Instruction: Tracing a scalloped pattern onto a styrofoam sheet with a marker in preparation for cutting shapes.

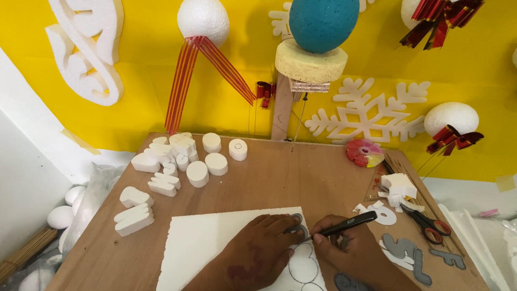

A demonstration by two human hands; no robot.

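Wooden board (pixel 291 172) lies under both hands and carries everything else; a white foam sheet (pixel 204 242) rests on it directly beneath them, with several pen-drawn circles (pixel 302 265) already showing between and below the wrists. Left hand (pixel 258 250) lies flat on the sheet, fingers spread and pressing down a small grey round template (pixel 295 222) at the fingertips; right hand (pixel 344 245) is closed around a black pen (pixel 344 225), its tip touching the template's edge just beside the left fingertips. Procedure, as judged: keep the left fingers firm so the template cannot slip; hold the pen near upright against the rim; trace in one continuous pass; press lightly, since foam dents easily. Cut foam discs and shapes (pixel 183 159) sit well beyond the left hand; red-handled scissors (pixel 428 225) lie just right of the pen hand; grey cut-out letters (pixel 414 256) lie near the right wrist.
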